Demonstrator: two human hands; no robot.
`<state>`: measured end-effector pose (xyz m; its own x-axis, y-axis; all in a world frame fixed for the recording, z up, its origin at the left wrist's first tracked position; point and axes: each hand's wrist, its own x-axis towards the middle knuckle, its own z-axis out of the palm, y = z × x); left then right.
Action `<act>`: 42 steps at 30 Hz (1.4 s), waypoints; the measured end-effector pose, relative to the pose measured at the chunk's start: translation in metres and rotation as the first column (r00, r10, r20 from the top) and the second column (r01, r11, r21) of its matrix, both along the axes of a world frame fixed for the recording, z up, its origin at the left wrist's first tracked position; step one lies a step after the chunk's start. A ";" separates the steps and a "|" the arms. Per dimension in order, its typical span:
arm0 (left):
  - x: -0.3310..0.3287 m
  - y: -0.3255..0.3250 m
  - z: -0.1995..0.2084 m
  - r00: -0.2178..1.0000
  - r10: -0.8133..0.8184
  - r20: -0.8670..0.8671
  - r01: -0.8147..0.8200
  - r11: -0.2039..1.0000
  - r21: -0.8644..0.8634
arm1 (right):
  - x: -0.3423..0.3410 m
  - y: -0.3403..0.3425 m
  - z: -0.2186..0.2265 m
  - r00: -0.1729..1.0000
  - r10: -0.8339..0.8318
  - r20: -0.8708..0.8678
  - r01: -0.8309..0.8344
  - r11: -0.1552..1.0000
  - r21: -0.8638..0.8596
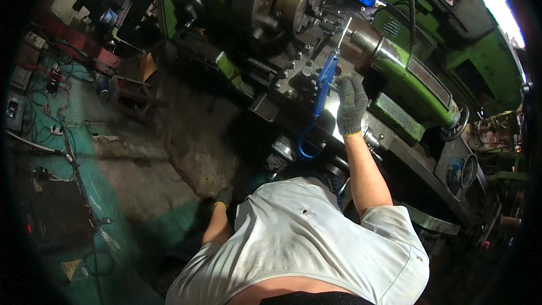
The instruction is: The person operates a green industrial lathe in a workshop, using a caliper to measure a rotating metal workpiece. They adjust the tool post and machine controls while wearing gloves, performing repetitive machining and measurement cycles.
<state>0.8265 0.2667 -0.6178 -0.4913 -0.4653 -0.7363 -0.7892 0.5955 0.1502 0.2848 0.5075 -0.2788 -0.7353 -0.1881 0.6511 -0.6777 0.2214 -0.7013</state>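
Right hand (pixel 352 106): curled, seemingly around your air gun (pixel 326 73), leftward
Left hand (pixel 224 196): cannot tell
Nozzle (pixel 345 33): likely blow-off; wants steady aim

The slim blue air blow gun (pixel 326 74) stands aslant in the far part of the scene, right of centre, its silvery collar and long pale nozzle (pixel 345 33) tilted toward the far right. From its near end, the blue hose (pixel 319 104) runs coiled, then smooths into a loose near-side bend.

Glare (pixel 501 10) whitens the upper right, the floor (pixel 195 155) lies dim, and edges curve into black.
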 end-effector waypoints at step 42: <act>-0.015 -0.158 -0.074 0.956 -0.257 -0.144 0.245 0.965 -0.097 | -0.007 -0.008 -0.007 0.896 -0.416 -0.158 0.426 0.904 0.038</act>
<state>0.8111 0.1085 -0.6920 -0.7043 -0.3648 -0.6090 -0.5837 0.7859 0.2042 0.2773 0.4995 -0.2862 -0.6562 0.0695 0.7513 -0.6015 0.5529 -0.5766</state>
